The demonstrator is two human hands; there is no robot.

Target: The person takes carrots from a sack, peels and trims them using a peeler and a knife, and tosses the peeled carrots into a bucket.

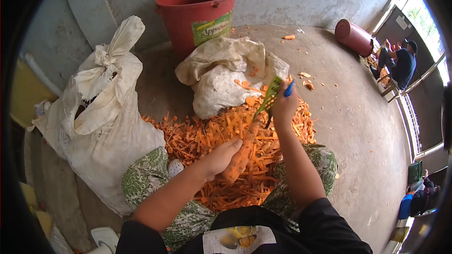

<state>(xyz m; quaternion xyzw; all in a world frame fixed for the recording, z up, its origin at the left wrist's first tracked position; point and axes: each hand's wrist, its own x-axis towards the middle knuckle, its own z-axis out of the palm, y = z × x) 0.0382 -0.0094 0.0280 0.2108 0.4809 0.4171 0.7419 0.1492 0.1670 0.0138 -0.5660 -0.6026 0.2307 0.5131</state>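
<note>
Head view: above the heap of orange shavings (186, 143), the left hand (225, 156) of the person at work grasps a long carrot (241, 157) toward its near end, the root slanting up and away over the heap; the right hand (286, 107) is closed around a green perforated tool (270, 95), held by the carrot's far end, with a blue piece (289, 88) jutting beside the fingers. Behind the heap lies an open white sack (212, 91), and beyond that a red bucket (176, 26); left of the heap stands a knotted white sack (113, 146); well to its right, a co-worker (404, 68) sits near a tipped red bin (352, 36). As I judge it, the stroke goes best shallow and even, directed away from the supporting fingers, the carrot turned slightly between passes. The tool's working edge is obscured, so I cannot tell whether it touches the carrot, nor whether the blue piece belongs to it; the left fingertips are hidden beneath the root, and the open sack's contents are mostly concealed.
</note>
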